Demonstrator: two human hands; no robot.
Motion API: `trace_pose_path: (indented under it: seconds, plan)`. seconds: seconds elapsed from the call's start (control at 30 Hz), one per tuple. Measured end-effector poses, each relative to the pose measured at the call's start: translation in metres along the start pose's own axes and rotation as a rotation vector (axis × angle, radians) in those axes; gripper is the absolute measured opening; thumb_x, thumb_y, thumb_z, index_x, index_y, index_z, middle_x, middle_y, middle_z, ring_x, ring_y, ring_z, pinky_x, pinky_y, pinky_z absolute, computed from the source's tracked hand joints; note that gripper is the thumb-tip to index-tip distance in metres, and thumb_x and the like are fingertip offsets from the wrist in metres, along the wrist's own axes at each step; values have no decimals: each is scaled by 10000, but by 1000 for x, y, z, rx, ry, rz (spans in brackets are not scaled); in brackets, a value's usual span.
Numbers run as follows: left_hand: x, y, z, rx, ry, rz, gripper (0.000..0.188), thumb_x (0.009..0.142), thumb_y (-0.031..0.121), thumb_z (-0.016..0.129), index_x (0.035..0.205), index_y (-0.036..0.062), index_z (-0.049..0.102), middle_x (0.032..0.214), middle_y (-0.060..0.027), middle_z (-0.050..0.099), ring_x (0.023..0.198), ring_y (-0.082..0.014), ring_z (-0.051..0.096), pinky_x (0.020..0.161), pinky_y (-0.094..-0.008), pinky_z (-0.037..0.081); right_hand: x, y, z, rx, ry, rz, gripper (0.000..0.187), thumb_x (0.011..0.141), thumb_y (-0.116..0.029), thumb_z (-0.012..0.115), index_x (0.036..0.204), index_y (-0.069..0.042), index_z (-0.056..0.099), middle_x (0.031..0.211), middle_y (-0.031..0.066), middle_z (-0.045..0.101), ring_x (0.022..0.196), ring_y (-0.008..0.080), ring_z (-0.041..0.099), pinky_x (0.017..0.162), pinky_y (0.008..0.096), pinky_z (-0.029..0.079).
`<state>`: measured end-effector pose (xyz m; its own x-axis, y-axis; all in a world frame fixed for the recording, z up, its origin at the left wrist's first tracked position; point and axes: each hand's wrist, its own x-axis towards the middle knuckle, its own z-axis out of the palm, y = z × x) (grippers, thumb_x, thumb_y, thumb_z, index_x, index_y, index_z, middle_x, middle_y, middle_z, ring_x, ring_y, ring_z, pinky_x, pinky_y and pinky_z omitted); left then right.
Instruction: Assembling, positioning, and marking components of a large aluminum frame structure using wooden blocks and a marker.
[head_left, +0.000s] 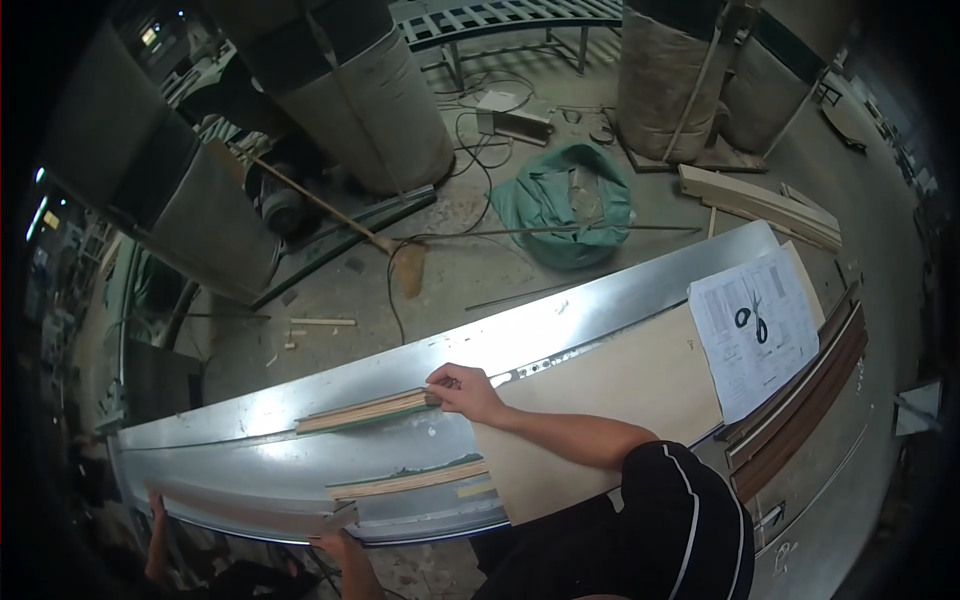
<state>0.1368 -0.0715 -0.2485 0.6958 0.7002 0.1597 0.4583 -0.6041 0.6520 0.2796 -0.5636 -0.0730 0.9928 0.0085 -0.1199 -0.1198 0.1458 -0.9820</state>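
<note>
Layered wood strip (pixel 365 412), lying along the fold of the shiny metal panel (pixel 250 465), pinched at its right end in the right-hand grip (pixel 468 396): press evenly, parallel to the lower strip (pixel 410 482), with the left-hand grip (pixel 340 545) impossible to read.

I've got the pale layered wooden strip (pixel 365 412) here, green along its near edge, lying lengthwise on the long, silvery metal panel (pixel 270 462), its right end at the right hand's (pixel 468 395) fingertips; nearer me, a similar second strip (pixel 405 483) lies roughly parallel.
</note>
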Motion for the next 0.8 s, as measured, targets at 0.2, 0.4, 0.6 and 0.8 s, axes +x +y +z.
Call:
trace_pose_path:
  seconds: [0.2,0.4,0.6,0.8]
  plan:
    - [4,52,14,231,-140,-205,542,851,151,506,1296,33,220,1216,-178,456,1002,-292,514,881,-419,422,-4,9,-1,19,2,25,156,840,-144,614,911,-5,607,704,24,600,568,43,536,473,183,434]
    - [10,76,47,141,-122,-174,519,857,140,491,1293,37,228,1218,-170,457,1008,-290,512,884,-422,421,-1,17,0,-37,-34,8,149,840,-130,604,928,-9,608,724,32,606,617,62,563,518,213,488]
    - [6,83,49,122,-96,-168,497,863,129,476,1290,42,237,1220,-162,457,1015,-287,510,887,-424,420,-1,15,0,23,-49,33,143,841,-126,597,928,-12,604,736,34,612,628,72,574,525,210,491]
    - [0,64,19,162,-60,-180,475,869,119,460,1287,47,245,1222,-154,457,1021,-284,508,889,-427,418,0,8,-3,-69,-29,32,132,835,-120,604,917,-17,608,711,18,589,609,55,546,528,203,488]
